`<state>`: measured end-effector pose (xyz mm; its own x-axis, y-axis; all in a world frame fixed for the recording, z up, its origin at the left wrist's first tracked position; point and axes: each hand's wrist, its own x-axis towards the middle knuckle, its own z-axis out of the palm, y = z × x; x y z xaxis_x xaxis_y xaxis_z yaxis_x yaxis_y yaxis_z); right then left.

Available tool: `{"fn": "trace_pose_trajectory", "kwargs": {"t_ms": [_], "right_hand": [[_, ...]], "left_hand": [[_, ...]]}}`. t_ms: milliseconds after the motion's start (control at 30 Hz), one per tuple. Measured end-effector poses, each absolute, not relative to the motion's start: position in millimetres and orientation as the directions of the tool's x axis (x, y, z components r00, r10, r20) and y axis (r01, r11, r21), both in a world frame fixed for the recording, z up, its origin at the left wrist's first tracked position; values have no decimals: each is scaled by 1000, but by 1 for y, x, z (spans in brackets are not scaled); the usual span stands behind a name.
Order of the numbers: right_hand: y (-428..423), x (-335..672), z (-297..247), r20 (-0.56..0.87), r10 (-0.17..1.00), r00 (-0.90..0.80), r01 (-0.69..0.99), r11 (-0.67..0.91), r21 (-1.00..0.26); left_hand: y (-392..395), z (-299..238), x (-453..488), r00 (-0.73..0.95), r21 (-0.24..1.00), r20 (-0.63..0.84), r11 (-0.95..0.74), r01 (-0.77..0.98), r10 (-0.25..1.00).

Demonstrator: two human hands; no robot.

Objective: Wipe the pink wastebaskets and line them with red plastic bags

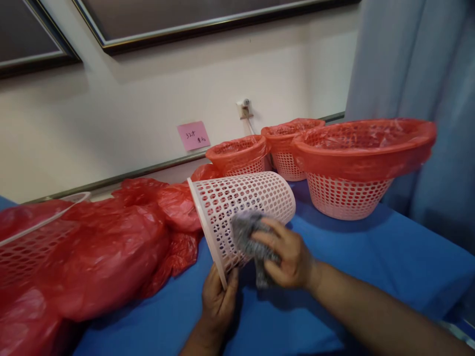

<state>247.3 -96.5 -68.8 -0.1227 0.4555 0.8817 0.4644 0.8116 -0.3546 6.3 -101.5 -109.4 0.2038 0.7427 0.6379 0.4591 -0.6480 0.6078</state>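
A white perforated plastic wastebasket (pixel 256 190) is tipped on its side, its open rim facing left. At the lower part of that rim, my left hand (pixel 219 296) grips the edge between thumb and fingers. My right hand (pixel 287 252) is closed around a grey cloth (pixel 247 235), which lies against the basket's outer side. Part of the cloth hangs below my fingers, a little blurred. The blue-covered table (pixel 326 262) is beneath both hands.
Red plastic bags (pixel 111 252) are heaped at the left, beside another white basket (pixel 33 249). Behind stand a small lined basket (pixel 237 153), a second lined basket (pixel 289 163) and a wide lined basket (pixel 349 193). A pink note (pixel 193 136) and a socket (pixel 244 109) are on the wall.
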Motion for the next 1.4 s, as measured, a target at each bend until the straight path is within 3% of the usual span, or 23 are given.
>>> {"fn": "trace_pose_trajectory", "kwargs": {"t_ms": [67, 133, 200, 267, 333, 433, 567, 667, 733, 800, 867, 967, 1067, 1133, 1200, 1267, 1400], "right_hand": [[-77, 265, -75, 810, 563, 164, 567, 618, -544], [-54, 287, -81, 666, 621, 414, 558, 404, -725], [-34, 305, -85, 517, 667, 537, 491, 251, -834], [-24, 312, -88, 452, 695, 559, 455, 198, -868], [-30, 306, -87, 526, 695, 489, 494, 276, -825], [-59, 278, -81, 747, 632, 208, 583, 533, -613], [-103, 242, -73, 888, 384, -252, 406, 875, -263], [-109, 236, -72, 904, 305, -300, 341, 919, -197], [-96, 247, -75, 896, 413, -165, 456, 837, -302], [-72, 268, -78, 820, 561, 115, 567, 641, -518], [-46, 293, -83, 641, 646, 414, 539, 394, -745], [-24, 314, -86, 455, 699, 552, 443, 217, -870], [-40, 298, -83, 611, 678, 407, 544, 358, -759], [-65, 273, -79, 773, 610, 174, 597, 559, -576], [-91, 251, -73, 864, 499, -69, 535, 750, -390], [-109, 238, -67, 891, 401, -213, 432, 857, -282], [-115, 236, -59, 864, 328, -382, 324, 923, -207]], "left_hand": [[-101, -110, 8, 218, 592, 642, -656, 468, 735], [-100, -109, 10, 251, 563, 648, -674, 478, 719], [-101, -105, 12, 280, 554, 636, -678, 483, 719], [-101, -100, 14, 308, 554, 620, -681, 479, 722], [-101, -96, 16, 331, 559, 602, -679, 476, 727], [-99, -92, 19, 367, 557, 581, -683, 473, 727], [-97, -89, 22, 451, 512, 585, -738, 440, 675], [-95, -88, 22, 482, 505, 573, -749, 429, 663], [-94, -89, 22, 487, 508, 541, -728, 460, 685], [-92, -91, 22, 489, 497, 518, -712, 496, 702], [-91, -93, 21, 501, 463, 514, -717, 522, 696], [-89, -96, 21, 542, 391, 504, -738, 550, 672], [-86, -96, 22, 554, 361, 478, -728, 583, 681], [-84, -96, 24, 546, 365, 474, -718, 593, 691], [-84, -95, 25, 532, 388, 477, -711, 587, 700], [-87, -95, 24, 498, 429, 499, -702, 569, 709], [-97, -97, 16, 304, 469, 671, -705, 532, 676]]}}
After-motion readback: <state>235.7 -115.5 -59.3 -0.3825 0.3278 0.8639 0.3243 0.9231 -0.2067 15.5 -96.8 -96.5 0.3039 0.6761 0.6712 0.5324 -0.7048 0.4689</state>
